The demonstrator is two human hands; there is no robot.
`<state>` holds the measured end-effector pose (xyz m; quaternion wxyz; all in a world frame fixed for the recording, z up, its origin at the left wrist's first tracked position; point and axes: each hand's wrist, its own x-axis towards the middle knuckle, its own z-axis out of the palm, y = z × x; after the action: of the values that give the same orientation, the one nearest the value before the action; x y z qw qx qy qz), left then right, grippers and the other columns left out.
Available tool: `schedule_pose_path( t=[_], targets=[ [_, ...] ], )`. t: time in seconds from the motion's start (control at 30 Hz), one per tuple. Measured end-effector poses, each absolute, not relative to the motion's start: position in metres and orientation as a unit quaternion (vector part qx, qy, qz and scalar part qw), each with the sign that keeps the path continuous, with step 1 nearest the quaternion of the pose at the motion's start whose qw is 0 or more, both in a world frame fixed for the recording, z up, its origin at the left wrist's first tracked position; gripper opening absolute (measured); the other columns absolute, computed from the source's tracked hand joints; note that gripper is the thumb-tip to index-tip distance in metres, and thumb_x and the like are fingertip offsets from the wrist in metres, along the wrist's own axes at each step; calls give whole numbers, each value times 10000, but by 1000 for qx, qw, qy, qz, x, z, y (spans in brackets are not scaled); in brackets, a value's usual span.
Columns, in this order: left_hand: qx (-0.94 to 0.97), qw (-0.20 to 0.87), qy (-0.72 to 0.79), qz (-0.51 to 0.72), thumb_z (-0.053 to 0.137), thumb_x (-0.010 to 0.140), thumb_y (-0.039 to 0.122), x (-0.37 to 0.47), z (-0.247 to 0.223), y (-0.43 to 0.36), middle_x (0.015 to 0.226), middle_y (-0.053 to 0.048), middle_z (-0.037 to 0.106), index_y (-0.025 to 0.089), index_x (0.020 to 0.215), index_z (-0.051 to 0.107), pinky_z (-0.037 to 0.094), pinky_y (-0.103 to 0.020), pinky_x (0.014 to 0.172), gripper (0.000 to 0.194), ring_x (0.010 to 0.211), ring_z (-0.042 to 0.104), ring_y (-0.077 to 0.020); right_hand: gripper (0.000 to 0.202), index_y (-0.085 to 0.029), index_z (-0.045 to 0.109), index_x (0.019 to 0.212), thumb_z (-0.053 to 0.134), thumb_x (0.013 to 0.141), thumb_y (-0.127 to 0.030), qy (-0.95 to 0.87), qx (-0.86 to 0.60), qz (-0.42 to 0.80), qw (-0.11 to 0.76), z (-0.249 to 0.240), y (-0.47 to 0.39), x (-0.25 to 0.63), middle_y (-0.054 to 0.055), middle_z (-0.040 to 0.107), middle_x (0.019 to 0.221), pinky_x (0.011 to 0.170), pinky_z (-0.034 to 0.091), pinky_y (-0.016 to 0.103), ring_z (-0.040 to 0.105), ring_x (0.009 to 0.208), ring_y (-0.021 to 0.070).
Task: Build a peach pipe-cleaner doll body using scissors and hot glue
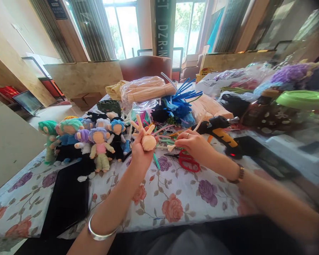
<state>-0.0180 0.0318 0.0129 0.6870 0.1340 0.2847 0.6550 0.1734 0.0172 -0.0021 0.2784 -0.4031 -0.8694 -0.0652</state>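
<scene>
My left hand (142, 148) is wrapped round a peach doll body (149, 142), whose round head faces me and whose thin limbs stick up past my fingers. To its right my right hand (187, 141) pinches a small pale peach piece (171, 148) between thumb and fingertips. Red-handled scissors (188, 162) lie on the flowered cloth just below my right hand. Cut pieces of coloured pipe cleaner are scattered behind both hands, and a green piece (156, 161) lies between my wrists.
Several finished dolls (99, 145) stand at the left, behind a black tablet-like panel (66, 198). Blue pipe cleaners (182, 106) and wrapped peach bundles (149, 90) are piled at the back. A black and orange glue gun (222, 132) and a green-lidded jar (301, 97) are at the right.
</scene>
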Motion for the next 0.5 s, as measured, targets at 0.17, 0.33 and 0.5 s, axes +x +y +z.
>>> schedule_pose_path(
  t=[0.17, 0.33, 0.5],
  targets=[
    [214, 669, 305, 642, 638, 799, 271, -15, 5, 33, 765, 2, 658, 179, 913, 638, 492, -188, 531, 147, 552, 563, -69, 322, -244, 711, 845, 434, 893, -85, -884, -365, -59, 288, 0, 17, 175, 50, 652, 876, 761, 470, 308, 531, 872, 178],
    [300, 677, 283, 609, 694, 755, 298, -11, -1, 26, 852, -1, 634, 211, 970, 658, 550, -257, 636, 235, 687, 597, -99, 343, -231, 706, 889, 430, 847, -33, -892, -346, -8, 292, -2, 24, 184, 62, 644, 961, 798, 494, 308, 563, 929, 175],
    [315, 707, 286, 565, 694, 753, 305, -11, 3, 22, 854, -15, 615, 196, 983, 662, 558, -293, 651, 256, 682, 601, -109, 280, -196, 715, 895, 457, 859, -94, -869, -378, 27, 318, -7, 33, 189, 86, 653, 997, 782, 526, 304, 616, 912, 174]
  ],
)
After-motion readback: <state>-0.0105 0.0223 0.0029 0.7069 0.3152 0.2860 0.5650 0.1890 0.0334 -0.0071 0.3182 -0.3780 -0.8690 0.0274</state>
